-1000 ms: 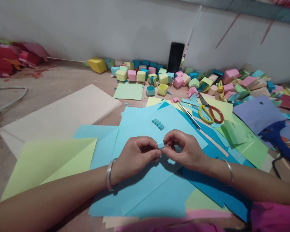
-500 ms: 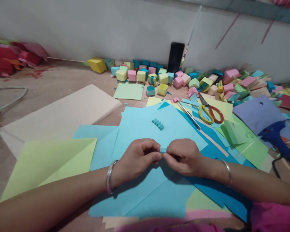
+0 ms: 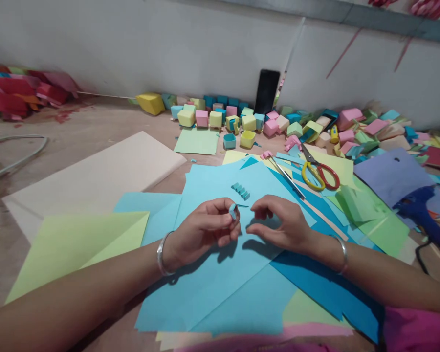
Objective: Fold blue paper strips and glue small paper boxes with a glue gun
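Note:
Between the thumb and fingers of my left hand point(image 3: 209, 222) is a small folded strip of light blue paper point(image 3: 233, 211), held up over the sheets. My right hand point(image 3: 280, 222) hovers just to its right, thumb and fingers apart with nothing between them. A thin dark sliver point(image 3: 242, 206) shows near the left fingertips; I cannot tell whether it belongs to the strip. Beyond the hands, a zigzag-folded teal paper piece point(image 3: 240, 191) lies on the light blue paper sheets point(image 3: 212, 283).
Red-and-yellow-handled scissors point(image 3: 319, 173) and silver tweezers point(image 3: 288, 177) lie at the right. A blue glue gun point(image 3: 421, 208) is farther right. Small paper boxes point(image 3: 215, 119) line the wall, where a black phone point(image 3: 267, 91) leans. A pale green sheet point(image 3: 84, 239) lies left.
My right hand has let go of the paper strip and moved slightly right, its fingers parting. My left hand keeps the strip, now turned upward. The camera view has shifted slightly.

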### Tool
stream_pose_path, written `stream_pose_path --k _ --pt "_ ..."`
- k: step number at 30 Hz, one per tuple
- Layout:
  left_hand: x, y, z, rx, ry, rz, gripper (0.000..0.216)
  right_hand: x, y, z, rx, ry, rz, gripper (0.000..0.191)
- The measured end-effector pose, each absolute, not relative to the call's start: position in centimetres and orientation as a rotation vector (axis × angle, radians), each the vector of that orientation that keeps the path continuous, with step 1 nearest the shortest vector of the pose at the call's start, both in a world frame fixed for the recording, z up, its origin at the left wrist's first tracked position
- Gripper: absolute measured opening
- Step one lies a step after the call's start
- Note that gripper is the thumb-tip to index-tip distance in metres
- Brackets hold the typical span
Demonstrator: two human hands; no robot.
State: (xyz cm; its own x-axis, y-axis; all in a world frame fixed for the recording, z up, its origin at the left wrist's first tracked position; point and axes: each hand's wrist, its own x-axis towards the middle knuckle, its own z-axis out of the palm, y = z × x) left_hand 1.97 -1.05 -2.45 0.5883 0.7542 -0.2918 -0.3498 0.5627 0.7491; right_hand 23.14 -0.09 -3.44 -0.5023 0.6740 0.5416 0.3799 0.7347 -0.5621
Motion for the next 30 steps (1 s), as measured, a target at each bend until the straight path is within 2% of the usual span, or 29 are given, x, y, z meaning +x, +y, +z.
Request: stream_pose_path --k 3,6,8,14,17,22,27,30 --pt "2.0 -1.0 -2.5 0.605 0.576 0.622 0.013 23.0 -0.2 -3.6 -0.782 -2.104 0.525 0.03" --pt "2.2 -1.2 -2.6 0.59 0.564 0.531 0.012 22.8 -0.6 -3.4 -0.692 -2.132 0.53 0.015" --pt "2.3 -1.2 -2.7 0.565 0.582 0.518 0.011 22.8 -0.8 -3.2 -0.631 -2.174 0.473 0.012" --pt "2.1 -1.2 -2.9 0.477 0.588 0.454 0.02 23.0 -1.2 -2.7 -0.514 -2.228 0.267 0.02" --pt "2.2 -1.2 -2.9 0.378 0.633 0.558 0.026 23.3 -1.2 -2.4 -0.468 -2.278 0.1 0.019" --pt "2.6 -1.6 -2.7 0.36 0.732 0.705 0.018 23.8 -0.7 -2.3 -0.415 -2.28 -0.195 0.018" --pt "3.1 -2.2 -2.6 0.58 0.865 0.66 0.019 23.9 -0.6 -2.5 -0.383 -2.332 -0.326 0.012" --pt "3.2 -2.2 -2.6 0.586 0.936 0.712 0.02 23.7 -0.6 -3.0 -0.386 -2.36 -0.261 0.012"
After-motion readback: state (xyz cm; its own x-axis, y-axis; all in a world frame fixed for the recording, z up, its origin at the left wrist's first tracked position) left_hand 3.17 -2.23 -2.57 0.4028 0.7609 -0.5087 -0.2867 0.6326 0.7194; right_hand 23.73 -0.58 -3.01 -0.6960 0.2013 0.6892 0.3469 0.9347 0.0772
